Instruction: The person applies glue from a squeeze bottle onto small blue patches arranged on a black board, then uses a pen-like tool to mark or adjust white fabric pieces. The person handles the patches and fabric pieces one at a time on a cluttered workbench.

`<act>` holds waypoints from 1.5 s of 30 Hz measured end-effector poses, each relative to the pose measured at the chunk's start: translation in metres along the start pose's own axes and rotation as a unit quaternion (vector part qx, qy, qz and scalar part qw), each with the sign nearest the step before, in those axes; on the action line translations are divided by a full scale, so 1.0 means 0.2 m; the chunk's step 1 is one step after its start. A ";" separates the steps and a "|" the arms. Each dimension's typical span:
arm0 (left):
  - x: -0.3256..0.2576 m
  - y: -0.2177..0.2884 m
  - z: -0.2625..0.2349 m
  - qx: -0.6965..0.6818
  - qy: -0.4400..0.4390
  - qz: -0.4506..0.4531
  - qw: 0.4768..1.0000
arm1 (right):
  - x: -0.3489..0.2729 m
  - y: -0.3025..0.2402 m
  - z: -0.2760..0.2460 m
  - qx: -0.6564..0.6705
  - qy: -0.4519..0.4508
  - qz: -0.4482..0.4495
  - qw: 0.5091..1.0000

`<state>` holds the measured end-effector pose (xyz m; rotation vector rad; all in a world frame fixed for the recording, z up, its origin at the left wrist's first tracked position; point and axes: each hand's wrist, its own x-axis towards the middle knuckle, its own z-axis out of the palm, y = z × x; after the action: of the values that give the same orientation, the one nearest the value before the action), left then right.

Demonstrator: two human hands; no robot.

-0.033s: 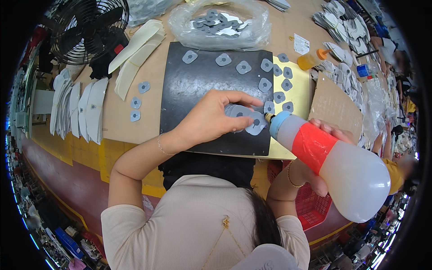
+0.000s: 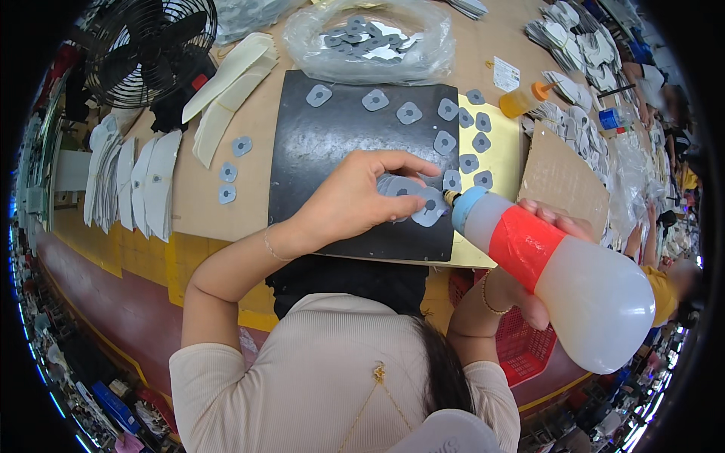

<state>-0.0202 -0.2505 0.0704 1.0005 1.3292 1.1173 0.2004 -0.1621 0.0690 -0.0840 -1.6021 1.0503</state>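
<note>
At the centre we see the left hand [image 2: 340, 189] closed on a stack of grey pieces [image 2: 399, 187], rounded squares with dark middles, pinched between thumb and fingers; the foremost piece [image 2: 429, 210] sticks out past the thumb tip, to the right. Just beside it, we find the nozzle [image 2: 451, 197] of a squeeze bottle [image 2: 589, 294]; whether the two touch, we cannot tell. The right hand [image 2: 532, 306] grips this bottle around its red band [image 2: 526, 245], thumb on the near side and fingers on the far side, so that the bottle tilts toward the left hand.

Beneath the left hand we note a black board [image 2: 332, 143], and right of the same hand a yellow sheet [image 2: 495, 136]. Loose grey pieces [image 2: 408, 113] lie in an arc beyond the left hand and to its right, across board and sheet. Three further pieces [image 2: 227, 172] lie left of that hand on the brown tabletop [image 2: 204, 211].

Farther out, beyond the left hand, we observe a clear bag [image 2: 362, 74] holding many similar pieces; beyond the right hand, a cardboard sheet [image 2: 566, 181] and an orange-capped bottle [image 2: 519, 103]; and far left of the left hand, a black fan [image 2: 151, 53].
</note>
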 end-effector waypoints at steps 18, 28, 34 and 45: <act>0.03 -0.01 -0.02 -0.006 0.030 0.028 0.999 | -0.07 -0.02 0.00 0.044 -0.032 -0.024 0.998; 0.03 0.01 -0.01 -0.024 0.037 0.041 0.998 | -0.05 -0.03 0.03 -0.079 -0.102 -0.017 0.992; 0.03 0.02 -0.01 -0.076 0.026 0.012 0.997 | -0.12 -0.11 0.00 -0.059 0.000 0.079 0.995; 0.04 -0.02 0.02 -0.114 0.069 0.022 0.991 | -0.08 -0.12 0.12 -0.139 -0.034 -0.042 0.989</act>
<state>-0.0162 -0.2427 0.0652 0.7988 1.2595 1.3590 0.1976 -0.1995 0.0733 -0.1692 -1.7911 0.7671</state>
